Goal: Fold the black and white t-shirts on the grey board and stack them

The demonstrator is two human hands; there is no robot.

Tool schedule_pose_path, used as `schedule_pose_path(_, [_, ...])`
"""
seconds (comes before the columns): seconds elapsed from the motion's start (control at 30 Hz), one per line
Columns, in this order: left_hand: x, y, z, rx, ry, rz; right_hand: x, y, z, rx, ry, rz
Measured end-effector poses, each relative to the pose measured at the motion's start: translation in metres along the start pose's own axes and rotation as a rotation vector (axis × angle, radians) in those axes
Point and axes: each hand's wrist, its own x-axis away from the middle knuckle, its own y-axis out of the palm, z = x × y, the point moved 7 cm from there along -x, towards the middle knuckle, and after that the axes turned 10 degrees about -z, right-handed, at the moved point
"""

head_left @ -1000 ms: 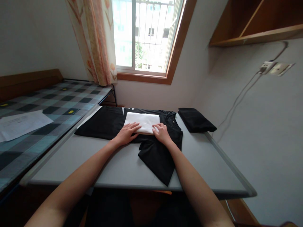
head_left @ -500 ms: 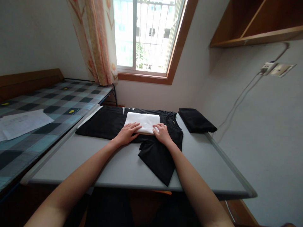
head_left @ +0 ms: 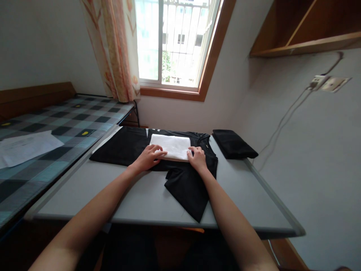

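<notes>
A black short-sleeved T-shirt (head_left: 118, 146) lies spread on a light grey tabletop, its collar to the right and one sleeve (head_left: 187, 190) pointing at me. On its middle rests a flat white folded cloth (head_left: 175, 145). My left hand (head_left: 149, 156) grips the cloth's near left corner, fingers bent over the top and thumb at the near edge. At the near right corner, my right hand (head_left: 197, 158) holds it between curled fingers and thumb. The undersides of both grips are hidden.
A folded black garment (head_left: 234, 144) sits at the table's back right, by the wall. To the left is a bed with a checked cover (head_left: 56, 124) and white papers (head_left: 31, 146). A cable hangs from a wall socket (head_left: 320, 81) on the right; a wooden shelf (head_left: 307, 43) juts out above.
My hands have moved apart, from lying on the white cloth's top out to its side edges. Their fingers are more bent now. The cloth and T-shirt stay in place.
</notes>
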Motion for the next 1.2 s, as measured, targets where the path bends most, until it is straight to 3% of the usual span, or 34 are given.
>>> schedule_pose_path(0.2, [-0.003, 0.005, 0.009, -0.110, 0.028, -0.040, 0.000, 0.003, -0.002, -0.018, -0.025, -0.031])
schedule_pose_path(0.4, [-0.006, -0.001, 0.009, -0.185, -0.030, -0.009, -0.001, 0.000, -0.008, -0.061, -0.105, -0.016])
schedule_pose_path(0.5, [-0.001, -0.013, -0.007, -0.209, -0.114, 0.049, 0.001, 0.002, -0.020, -0.116, -0.215, -0.090])
schedule_pose_path(0.63, [0.013, -0.026, -0.049, -0.143, -0.347, 0.105, 0.010, 0.011, -0.043, -0.249, -0.436, -0.265])
schedule_pose_path(0.77, [0.023, -0.027, -0.071, -0.097, -0.493, 0.097, 0.010, 0.011, -0.040, -0.204, -0.413, -0.235])
schedule_pose_path(0.9, [0.016, -0.027, -0.049, -0.101, -0.444, 0.168, 0.004, 0.009, -0.030, -0.182, -0.357, -0.148])
schedule_pose_path(1.07, [0.000, -0.013, 0.004, -0.049, -0.299, 0.091, 0.000, 0.008, -0.021, -0.214, -0.330, -0.012])
schedule_pose_path(1.2, [0.001, -0.004, 0.020, -0.063, -0.376, 0.041, -0.004, 0.012, -0.016, -0.214, -0.318, -0.006])
